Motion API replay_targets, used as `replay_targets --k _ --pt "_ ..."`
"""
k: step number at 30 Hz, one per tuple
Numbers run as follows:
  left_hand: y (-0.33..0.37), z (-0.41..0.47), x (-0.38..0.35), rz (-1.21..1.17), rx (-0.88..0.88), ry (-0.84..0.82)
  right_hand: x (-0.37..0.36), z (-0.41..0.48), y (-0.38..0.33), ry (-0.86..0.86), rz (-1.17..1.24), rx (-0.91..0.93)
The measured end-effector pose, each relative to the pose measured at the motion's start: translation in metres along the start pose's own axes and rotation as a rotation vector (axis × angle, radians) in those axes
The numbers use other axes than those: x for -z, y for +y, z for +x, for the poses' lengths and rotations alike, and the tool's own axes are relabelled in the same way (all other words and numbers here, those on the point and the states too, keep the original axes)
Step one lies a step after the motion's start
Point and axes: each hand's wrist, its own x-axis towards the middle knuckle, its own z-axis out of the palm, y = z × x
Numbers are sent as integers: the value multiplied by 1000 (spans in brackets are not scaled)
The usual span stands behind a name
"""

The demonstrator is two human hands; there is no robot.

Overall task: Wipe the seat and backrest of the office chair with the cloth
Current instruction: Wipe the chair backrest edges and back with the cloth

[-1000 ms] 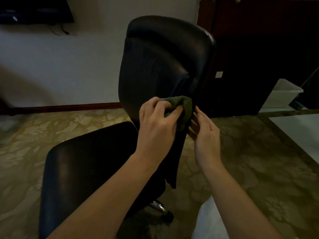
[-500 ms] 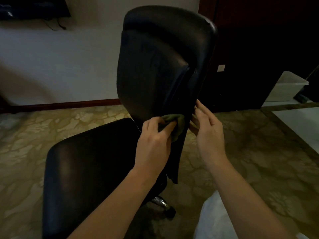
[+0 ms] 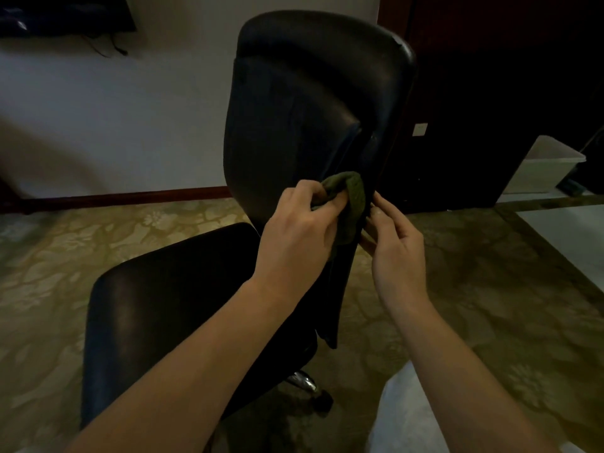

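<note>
Office chair, black and glossy, stands on the patterned carpet, filling the middle of my feed. At the far left, a dark screen hangs high on the pale wall, and a reddish baseboard runs along the carpet's far edge.

The seat sits toward the near left of the carpet, with the left forearm reaching across its right part. The backrest rises upright from the seat's right side.

The left hand has its fingers curled round the green cloth, bunching it against the lower right edge of the backrest. The cloth drapes over that edge, between the two hands.

The right hand is just beside the cloth, its bent fingertips at the backrest's right edge. I cannot tell whether they pinch the edge or only touch it.

Below the hands, a chrome piece of the chair's base and a dark caster show on the carpet.

Right of the backrest stands a dark cabinet with a small pale plate on it. A white bin sits at the floor's far right edge.
</note>
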Motion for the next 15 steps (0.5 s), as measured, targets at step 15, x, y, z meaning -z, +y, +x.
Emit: replay_targets --k 15 --pt "1 -47 -3 100 143 -307 3 3 6 -54 -182 151"
